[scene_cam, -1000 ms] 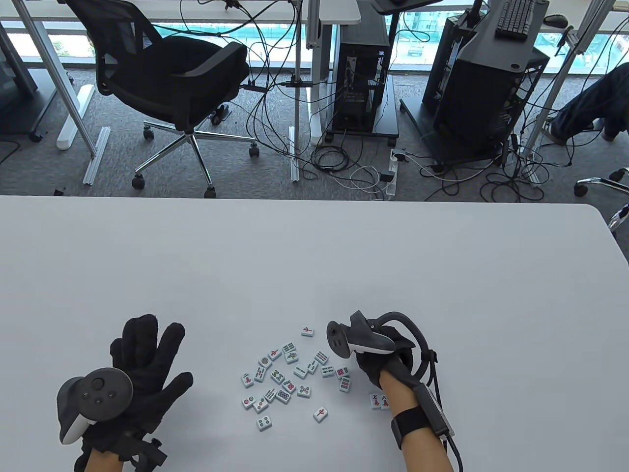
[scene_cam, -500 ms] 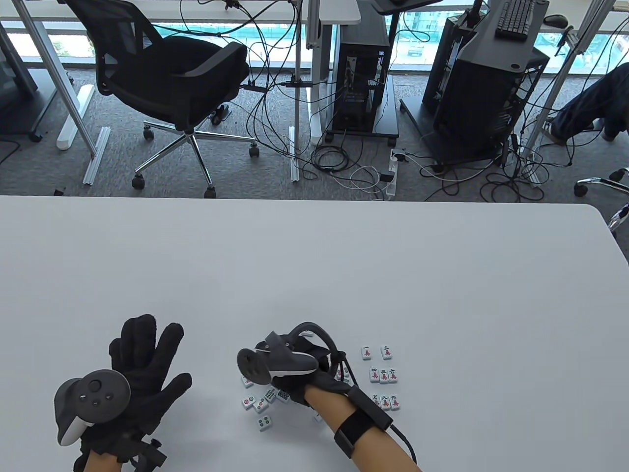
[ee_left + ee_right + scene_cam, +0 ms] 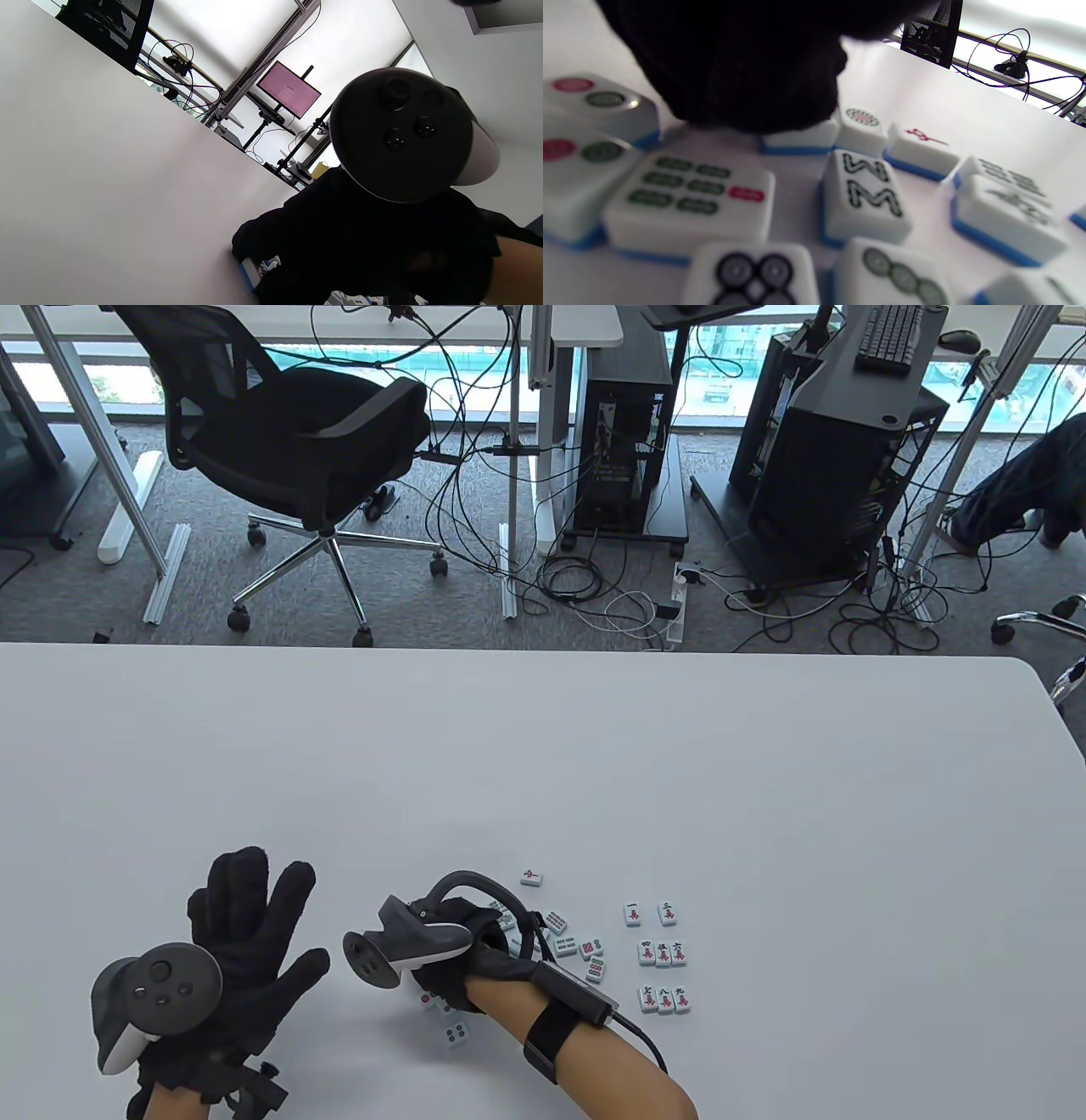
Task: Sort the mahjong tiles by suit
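Starting far left of the loose tile pile (image 3: 560, 937): the left hand (image 3: 233, 950) lies flat on the white worktop (image 3: 543, 746), fingers spread wide, holding nothing, well apart from the pile. Next along, the right hand (image 3: 458, 963) is down on the pile's left part, covering a bunch of tiles. The right wrist view shows its gloved fingers (image 3: 734, 67) touching a tile (image 3: 797, 137), but I can't tell if they're actually gripping it. Just right of the pile sits the sorted character tiles group (image 3: 662, 954), lined up in three neat rows, face up.
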